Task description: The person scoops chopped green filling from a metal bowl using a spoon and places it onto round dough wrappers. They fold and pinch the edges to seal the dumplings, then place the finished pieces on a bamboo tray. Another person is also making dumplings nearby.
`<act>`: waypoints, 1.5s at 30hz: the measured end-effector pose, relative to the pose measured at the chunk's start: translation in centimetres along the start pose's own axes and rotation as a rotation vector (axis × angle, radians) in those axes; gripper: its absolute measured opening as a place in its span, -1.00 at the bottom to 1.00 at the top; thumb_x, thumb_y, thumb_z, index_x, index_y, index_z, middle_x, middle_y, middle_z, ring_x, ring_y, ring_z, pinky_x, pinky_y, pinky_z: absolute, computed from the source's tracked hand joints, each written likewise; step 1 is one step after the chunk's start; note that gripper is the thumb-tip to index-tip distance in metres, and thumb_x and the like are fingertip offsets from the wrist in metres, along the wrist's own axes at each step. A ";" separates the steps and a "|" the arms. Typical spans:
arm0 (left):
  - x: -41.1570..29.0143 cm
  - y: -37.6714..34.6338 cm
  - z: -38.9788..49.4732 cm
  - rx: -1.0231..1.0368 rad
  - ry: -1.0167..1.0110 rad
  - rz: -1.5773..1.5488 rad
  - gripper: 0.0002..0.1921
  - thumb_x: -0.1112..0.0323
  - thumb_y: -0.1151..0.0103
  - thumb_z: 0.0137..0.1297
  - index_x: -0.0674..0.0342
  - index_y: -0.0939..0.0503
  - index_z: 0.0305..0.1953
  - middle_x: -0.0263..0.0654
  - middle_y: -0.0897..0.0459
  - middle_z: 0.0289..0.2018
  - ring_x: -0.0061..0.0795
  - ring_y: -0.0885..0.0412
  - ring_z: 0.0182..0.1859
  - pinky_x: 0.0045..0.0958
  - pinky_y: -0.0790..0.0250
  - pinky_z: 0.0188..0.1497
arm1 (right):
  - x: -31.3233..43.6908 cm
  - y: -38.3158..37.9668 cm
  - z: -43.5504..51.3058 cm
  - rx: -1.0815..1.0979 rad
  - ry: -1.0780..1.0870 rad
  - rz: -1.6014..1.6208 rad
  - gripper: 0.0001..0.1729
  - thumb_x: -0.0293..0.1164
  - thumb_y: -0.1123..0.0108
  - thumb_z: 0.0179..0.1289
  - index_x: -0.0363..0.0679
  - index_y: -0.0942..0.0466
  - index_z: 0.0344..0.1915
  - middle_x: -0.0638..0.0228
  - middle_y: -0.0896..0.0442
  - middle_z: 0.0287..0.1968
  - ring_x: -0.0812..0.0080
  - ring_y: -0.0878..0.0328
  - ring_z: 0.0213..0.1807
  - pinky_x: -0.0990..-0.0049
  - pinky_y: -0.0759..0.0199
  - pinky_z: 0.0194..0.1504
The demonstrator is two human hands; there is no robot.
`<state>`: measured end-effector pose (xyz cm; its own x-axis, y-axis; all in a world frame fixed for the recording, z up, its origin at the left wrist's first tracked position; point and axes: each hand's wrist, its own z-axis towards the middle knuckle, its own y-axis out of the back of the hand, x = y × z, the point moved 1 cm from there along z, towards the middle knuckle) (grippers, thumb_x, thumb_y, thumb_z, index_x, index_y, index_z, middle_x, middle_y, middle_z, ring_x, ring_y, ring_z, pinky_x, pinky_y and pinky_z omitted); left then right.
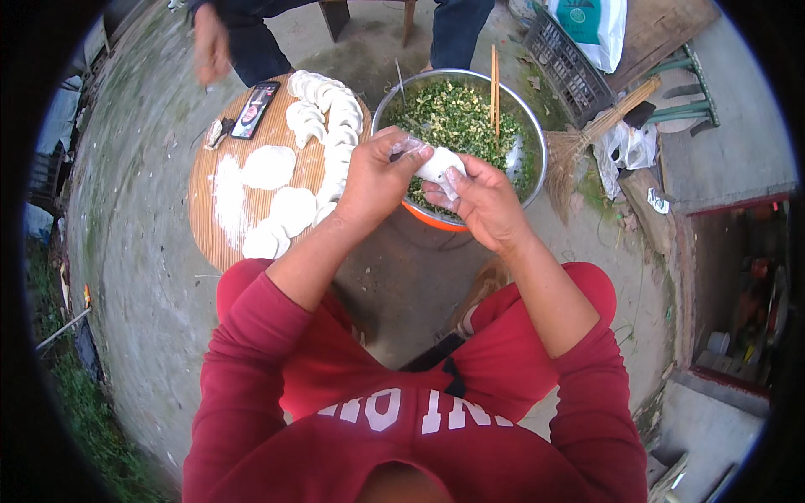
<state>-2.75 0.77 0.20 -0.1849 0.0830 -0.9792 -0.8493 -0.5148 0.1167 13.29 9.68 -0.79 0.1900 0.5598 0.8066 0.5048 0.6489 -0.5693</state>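
Over the near part of a steel bowl of chopped green filling (462, 113), my left hand (387, 173) and my right hand (487, 195) pinch a white dough dumpling (440, 168) between them. The dumpling looks folded, with a narrow end hanging down by my right thumb. Chopsticks (494, 94) lean in the bowl, and a thin metal handle (400, 78) rises from its left side. Left of the bowl, a round slatted board (204, 182) carries several folded dumplings (343, 119), flat dough rounds (293, 210) and a patch of flour (229, 201).
A phone (255, 110) lies on the board beside a small crumpled thing (217, 134). Across from me sits a person, one hand (210, 50) blurred above the board's far left. A black plastic crate (566, 69), a straw broom (575, 148) and plastic bags (626, 151) are at the right.
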 end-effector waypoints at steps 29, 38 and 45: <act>-0.2 -0.8 -0.7 0.112 0.069 -0.112 -0.84 0.34 -0.13 0.48 0.31 -0.63 -0.16 -0.40 -0.67 -0.33 -0.72 -0.56 -0.32 -0.61 -0.45 -0.35 | 0.9 -0.1 0.3 -0.089 0.002 -0.151 -0.71 -0.46 -0.08 0.48 -0.43 -0.51 0.07 0.18 -0.67 -0.04 0.36 -0.68 -0.11 0.40 -0.66 -0.10; -0.2 -0.6 -0.5 0.059 0.268 -0.288 -0.82 0.37 -0.15 0.45 0.39 -0.63 -0.16 -0.26 -0.70 -0.28 -0.56 -0.67 -0.25 -0.52 -0.62 -0.26 | 0.6 0.8 1.1 -0.215 0.131 -0.446 -0.83 -0.46 -0.20 0.41 -0.33 -0.64 -0.13 0.41 -0.67 -0.29 0.66 -0.55 -0.30 0.62 -0.45 -0.26; 0.2 -0.9 -0.4 0.098 0.290 -0.313 -0.80 0.42 -0.17 0.42 0.52 -0.60 -0.20 -0.16 -0.70 -0.31 -0.50 -0.69 -0.32 -0.52 -0.65 -0.31 | 0.6 0.2 1.4 -0.159 0.186 -0.460 -0.87 -0.48 -0.21 0.37 -0.30 -0.64 -0.19 0.49 -0.64 -0.35 0.72 -0.47 -0.35 0.64 -0.33 -0.31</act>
<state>-1.84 0.95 -0.17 0.2237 -0.0285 -0.9742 -0.8880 -0.4181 -0.1916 12.31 10.86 -0.59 0.0575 0.1252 0.9905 0.6905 0.7116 -0.1300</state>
